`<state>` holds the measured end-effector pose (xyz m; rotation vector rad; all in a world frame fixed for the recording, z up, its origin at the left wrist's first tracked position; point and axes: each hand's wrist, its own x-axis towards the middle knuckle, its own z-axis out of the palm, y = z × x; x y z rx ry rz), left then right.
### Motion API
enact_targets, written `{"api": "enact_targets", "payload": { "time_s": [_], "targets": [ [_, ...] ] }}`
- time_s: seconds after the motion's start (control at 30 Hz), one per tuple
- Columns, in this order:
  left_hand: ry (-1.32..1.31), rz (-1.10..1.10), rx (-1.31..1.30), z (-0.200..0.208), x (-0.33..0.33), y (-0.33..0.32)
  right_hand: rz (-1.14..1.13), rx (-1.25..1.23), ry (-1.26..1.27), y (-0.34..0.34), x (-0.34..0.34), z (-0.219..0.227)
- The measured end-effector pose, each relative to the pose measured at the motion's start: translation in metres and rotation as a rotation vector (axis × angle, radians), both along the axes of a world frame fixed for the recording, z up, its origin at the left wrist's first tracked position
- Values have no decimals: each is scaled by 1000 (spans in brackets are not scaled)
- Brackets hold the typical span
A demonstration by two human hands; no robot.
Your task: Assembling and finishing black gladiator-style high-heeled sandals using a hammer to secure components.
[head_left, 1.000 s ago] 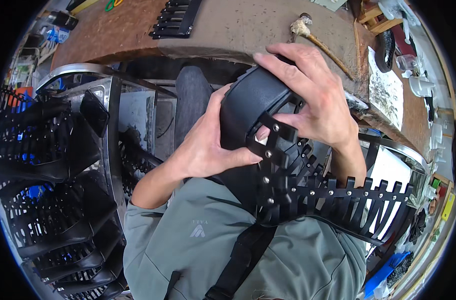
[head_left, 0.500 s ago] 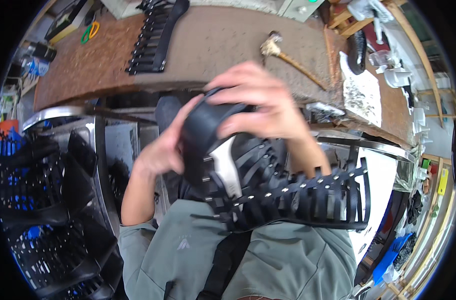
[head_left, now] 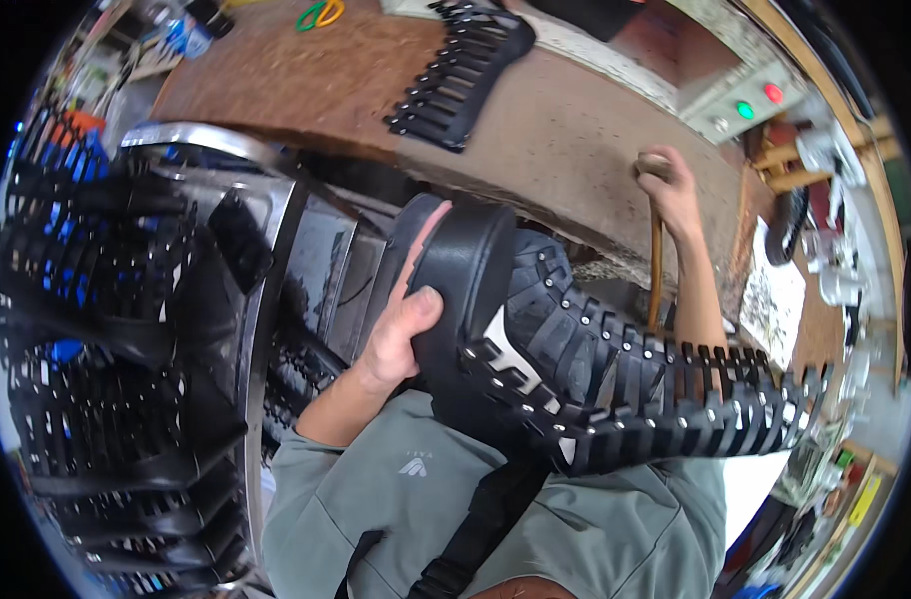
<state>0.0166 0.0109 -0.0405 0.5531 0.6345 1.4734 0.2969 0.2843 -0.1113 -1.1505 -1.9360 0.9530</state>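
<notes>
My left hand [head_left: 401, 334] is wrapped around the thick sole of a tall black boot [head_left: 575, 369] that lies sideways across my lap, just in front of the brown workbench [head_left: 535, 150]. My right hand [head_left: 667, 185] is up at the edge of that workbench, closed around the top of a wooden-handled tool [head_left: 655, 250]. Another strappy black boot piece [head_left: 460, 75] lies on the workbench, and racks of black boots [head_left: 96, 349] stand to its left.
</notes>
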Motion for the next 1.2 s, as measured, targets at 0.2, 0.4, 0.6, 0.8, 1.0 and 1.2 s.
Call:
{"api": "enact_targets", "payload": {
  "time_s": [0.2, 0.4, 0.6, 0.8, 1.0, 1.2],
  "targets": [
    [104, 23, 25, 16, 9, -14, 385, -446, 1090, -144, -96, 125],
    [136, 16, 4, 24, 20, -21, 556, -417, 812, -173, -97, 129],
    [73, 9, -25, 25, 22, -30, 636, -398, 786, -200, -88, 127],
    [10, 16, -144, 31, 25, -33, 742, -285, 761, -205, -82, 116],
    [16, 9, -179, 36, 25, -34, 940, 12, 689, -200, -78, 109],
    [113, 2, -123, 30, 25, -19, 528, 101, 752, -226, -73, 103]
  ]
}}
